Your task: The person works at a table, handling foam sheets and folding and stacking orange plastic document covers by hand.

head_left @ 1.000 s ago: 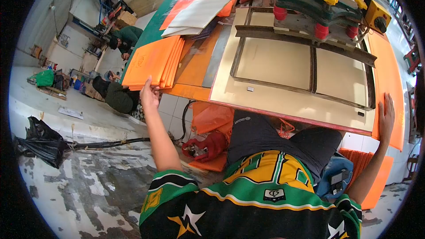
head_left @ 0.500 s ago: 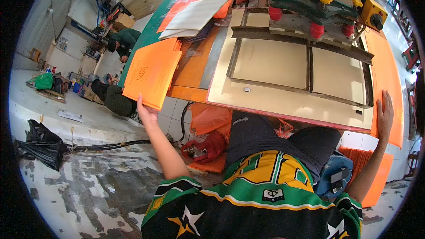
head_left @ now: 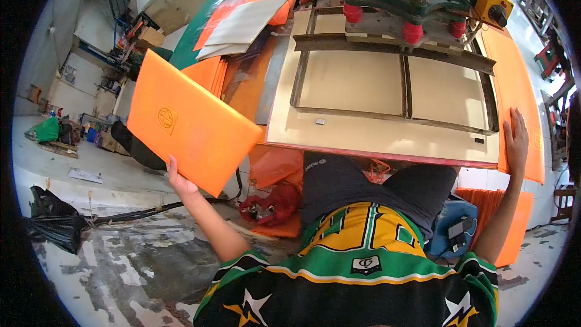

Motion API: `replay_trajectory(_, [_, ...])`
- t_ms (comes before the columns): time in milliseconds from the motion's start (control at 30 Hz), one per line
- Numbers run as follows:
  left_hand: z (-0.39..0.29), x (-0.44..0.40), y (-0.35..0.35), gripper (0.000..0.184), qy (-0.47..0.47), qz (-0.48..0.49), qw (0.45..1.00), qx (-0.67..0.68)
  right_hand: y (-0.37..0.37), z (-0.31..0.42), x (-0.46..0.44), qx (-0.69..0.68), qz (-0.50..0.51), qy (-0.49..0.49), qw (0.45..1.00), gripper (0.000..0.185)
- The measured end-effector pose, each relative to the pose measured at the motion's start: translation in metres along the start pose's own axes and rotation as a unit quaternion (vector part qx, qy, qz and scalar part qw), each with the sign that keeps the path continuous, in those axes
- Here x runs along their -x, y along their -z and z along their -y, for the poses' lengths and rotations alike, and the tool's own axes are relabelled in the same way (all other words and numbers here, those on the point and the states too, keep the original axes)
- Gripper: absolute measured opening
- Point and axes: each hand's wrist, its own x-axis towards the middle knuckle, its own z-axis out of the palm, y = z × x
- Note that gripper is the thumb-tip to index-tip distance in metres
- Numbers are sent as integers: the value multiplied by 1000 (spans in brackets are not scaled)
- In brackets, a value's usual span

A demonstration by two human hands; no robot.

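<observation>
My left hand (head_left: 181,178) grips the lower edge of an orange folder (head_left: 193,133), its thumb on the near face and its other fingers hidden behind. A small round emblem is pressed into the folder, which is tilted in the air left of the table. Behind it, more orange folders (head_left: 209,77) are stacked on the table's left side. My right hand (head_left: 517,139) lies flat with fingers stretched on an orange sheet (head_left: 528,109), beside the right edge of the cream board (head_left: 357,140). On that board rests a dark metal frame (head_left: 407,88).
Above the board stands a press (head_left: 405,0) with red and yellow knobs and a yellow control box (head_left: 493,6). White sheets (head_left: 242,27) lie at the back left. Under the table are a red bag (head_left: 272,209) and a blue case (head_left: 452,227). A cable (head_left: 145,211) crosses the floor.
My left hand has raised one orange folder off the stack and turned it, so its face now shows a different emblem. My right hand stays on the orange sheet. The view has shifted slightly.
</observation>
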Motion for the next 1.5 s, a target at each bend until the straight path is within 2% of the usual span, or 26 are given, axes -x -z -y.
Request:
replay_trajectory(200, [30, 23, -28, 58, 2, 96, 995, -9, -2, -2, 0, 18, 3, -2, 1000, 51])
replay_trajectory(267, [62, 30, -29, 57, 41, 161, 986, 18, 3, 7, 1, -10, 0, -13, 1000, 49])
replay_trajectory(300, [71, 38, -39, 57, 44, 162, 986, 18, 3, 6, 1, -8, 2, -15, 1000, 49])
replay_trajectory(367, [90, 57, -63, 67, 119, 135, 981, 74, 2, 4, 0, -13, 1, -7, 1000, 49])
replay_trajectory(467, [108, 77, -92, 67, 150, 153, 973, 86, 0, 2, 0, -2, -1, -2, 1000, 48])
replay_trajectory(500, [116, 79, -84, 67, 150, 152, 973, 88, 0, 3, 0, -1, -1, -1, 1000, 48])
replay_trajectory(600, [133, 86, -72, 62, 248, 179, 930, 203, 1, 5, 0, -1, -3, -2, 1000, 48])
replay_trajectory(667, [122, 100, -108, 59, 200, 206, 955, 68, 3, 7, -1, -11, 5, -8, 1000, 48])
replay_trajectory(700, [124, 101, -109, 59, 200, 205, 956, 67, 3, 7, -1, -12, 7, -7, 1000, 48])
replay_trajectory(767, [128, 102, -108, 44, 176, 228, 957, 24, 2, 6, -1, -26, 2, -8, 1000, 48])
replay_trajectory(800, [127, 102, -111, 44, 176, 225, 958, 23, 2, 6, 0, -27, 4, -6, 1000, 48])
replay_trajectory(867, [122, 102, -116, 27, 176, 268, 947, -25, 2, 7, 0, -19, 1, -15, 1000, 48])
replay_trajectory(900, [124, 102, -112, 27, 173, 264, 949, -27, 1, 5, -1, -23, 1, -10, 1000, 48])
replay_trajectory(967, [129, 104, -104, 20, 220, 296, 929, -41, -3, -3, -2, -10, 2, 5, 1000, 47])
replay_trajectory(1100, [125, 106, -120, 18, 206, 299, 928, -86, -5, -6, -4, -3, 7, 0, 1000, 47])
replay_trajectory(1167, [128, 105, -121, 22, 165, 348, 915, -123, -5, -7, -4, -6, 11, 0, 1000, 47])
replay_trajectory(1367, [126, 106, -127, 36, 151, 385, 903, -115, -3, -2, -3, 4, 8, -4, 1000, 47])
replay_trajectory(1500, [121, 105, -136, 36, 137, 402, 898, -112, -4, -3, -2, 10, 7, -6, 1000, 47])
